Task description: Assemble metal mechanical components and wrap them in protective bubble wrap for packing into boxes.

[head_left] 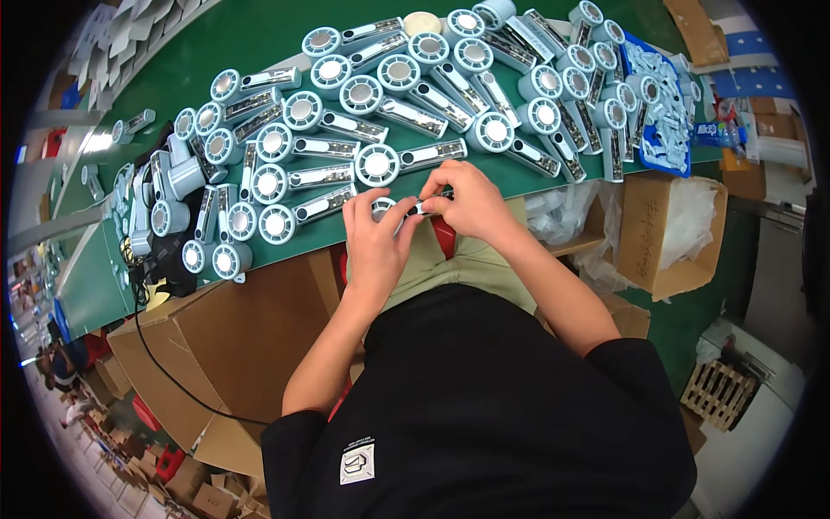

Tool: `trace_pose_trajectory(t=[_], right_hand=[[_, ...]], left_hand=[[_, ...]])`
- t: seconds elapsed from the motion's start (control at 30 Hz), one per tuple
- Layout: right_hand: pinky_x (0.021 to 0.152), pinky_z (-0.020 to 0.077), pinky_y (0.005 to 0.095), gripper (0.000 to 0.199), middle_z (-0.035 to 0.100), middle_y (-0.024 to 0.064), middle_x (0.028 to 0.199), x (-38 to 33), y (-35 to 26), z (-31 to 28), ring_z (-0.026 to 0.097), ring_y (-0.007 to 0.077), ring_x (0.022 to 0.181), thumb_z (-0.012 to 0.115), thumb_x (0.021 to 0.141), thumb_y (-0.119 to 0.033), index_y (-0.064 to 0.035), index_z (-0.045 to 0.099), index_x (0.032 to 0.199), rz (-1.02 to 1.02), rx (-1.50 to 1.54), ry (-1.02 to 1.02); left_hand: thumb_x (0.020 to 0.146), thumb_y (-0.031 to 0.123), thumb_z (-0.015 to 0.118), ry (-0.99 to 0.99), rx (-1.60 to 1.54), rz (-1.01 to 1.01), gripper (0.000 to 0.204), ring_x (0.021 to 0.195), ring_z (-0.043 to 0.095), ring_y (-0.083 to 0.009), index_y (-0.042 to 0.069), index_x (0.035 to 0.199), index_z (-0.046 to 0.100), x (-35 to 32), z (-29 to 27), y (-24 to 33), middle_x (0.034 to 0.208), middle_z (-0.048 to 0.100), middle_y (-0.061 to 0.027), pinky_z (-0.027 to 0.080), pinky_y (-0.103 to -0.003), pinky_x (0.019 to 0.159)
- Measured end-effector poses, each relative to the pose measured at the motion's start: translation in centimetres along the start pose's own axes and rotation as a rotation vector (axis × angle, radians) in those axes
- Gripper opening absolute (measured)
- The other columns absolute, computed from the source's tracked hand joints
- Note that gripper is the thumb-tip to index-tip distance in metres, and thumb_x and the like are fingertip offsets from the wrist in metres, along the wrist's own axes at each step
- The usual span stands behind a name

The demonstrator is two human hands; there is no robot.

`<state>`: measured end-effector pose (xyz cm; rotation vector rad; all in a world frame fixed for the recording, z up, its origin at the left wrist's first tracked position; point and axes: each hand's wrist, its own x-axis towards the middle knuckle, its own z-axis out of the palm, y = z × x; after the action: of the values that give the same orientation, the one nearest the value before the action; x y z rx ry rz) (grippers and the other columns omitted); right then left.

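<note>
Both hands meet at frame centre, the left hand [373, 242] and right hand [467, 201] pinching one small fan [406, 208] at the green table [259, 35] edge; assembly seems underway, calling next for careful fingertip alignment.

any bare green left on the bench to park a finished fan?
Bare green table lies beyond the fan rows, toward the far-left edge. Middle and right are packed up to the blue tray. Both hands, left hand and right hand, hold one fan at the near edge.
</note>
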<state>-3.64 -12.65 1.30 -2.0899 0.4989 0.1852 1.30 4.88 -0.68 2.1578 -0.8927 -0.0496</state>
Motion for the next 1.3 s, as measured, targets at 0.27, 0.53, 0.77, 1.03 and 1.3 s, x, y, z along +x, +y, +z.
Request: trace_pose_trajectory(t=[0.27, 0.53, 0.77, 1.03, 1.3], right_hand=[[0.075, 0.0457, 0.0298, 0.007, 0.061, 0.0046, 0.087, -2.6, 4.0, 3.0, 0.056, 0.0216, 0.082, 0.066, 0.085, -0.010, -0.0051, 0.070, 0.086, -0.465, 0.041, 0.363], [0.067, 0.0456, 0.0266, 0.036, 0.064, 0.0092, 0.081, -5.5, 8.3, 9.2, 0.054, 0.0168, 0.067, 0.047, 0.097, -0.027, 0.0005, 0.069, 0.088, 0.238, 1.103, 0.663], [0.068, 0.0480, 0.0281, 0.046, 0.066, 0.0091, 0.078, -1.6, 10.4, 12.3, 0.058, 0.0167, 0.072, 0.041, 0.098, -0.033, 0.0021, 0.069, 0.089, 0.296, 1.473, 0.799], [0.072, 0.0486, 0.0276, 0.042, 0.069, 0.0111, 0.089, -1.0, 10.9, 13.7, 0.061, 0.0179, 0.079, 0.045, 0.096, -0.031, 0.0033, 0.068, 0.091, 0.395, 1.473, 0.856], [0.072, 0.0485, 0.0293, 0.039, 0.068, 0.0107, 0.097, -1.0, 10.9, 13.5, 0.061, 0.0177, 0.080, 0.044, 0.096, -0.030, 0.0018, 0.065, 0.101, 0.534, 1.372, 0.844]], left_hand=[[0.077, 0.008, 0.077, -0.106, -0.015, 0.013, 0.037, 0.106, 0.049, -0.0289, 0.008, 0.112, 0.067, -1.0, -1.1, -0.4, 0.122, 0.053, -0.0124, 0.045, -0.036, 0.086], [0.069, 0.012, 0.083, -0.292, -0.287, -0.280, 0.062, 0.104, 0.052, -0.0312, 0.002, 0.123, 0.054, -2.4, -1.7, 5.3, 0.122, 0.052, -0.0143, 0.046, -0.038, 0.086], [0.067, 0.011, 0.085, -0.283, 0.031, 0.033, 0.071, 0.100, 0.054, -0.0340, 0.002, 0.127, 0.047, -1.6, 0.3, 3.4, 0.119, 0.052, -0.0162, 0.047, -0.040, 0.087], [0.068, 0.009, 0.085, -0.436, -0.070, -0.145, 0.069, 0.099, 0.054, -0.0347, 0.002, 0.125, 0.046, -1.2, 0.4, 2.8, 0.120, 0.047, -0.0165, 0.048, -0.042, 0.083], [0.069, 0.008, 0.082, -0.509, -0.027, -0.169, 0.067, 0.094, 0.057, -0.0356, 0.005, 0.126, 0.047, 0.2, 0.9, 2.4, 0.118, 0.047, -0.0150, 0.051, -0.042, 0.077]])
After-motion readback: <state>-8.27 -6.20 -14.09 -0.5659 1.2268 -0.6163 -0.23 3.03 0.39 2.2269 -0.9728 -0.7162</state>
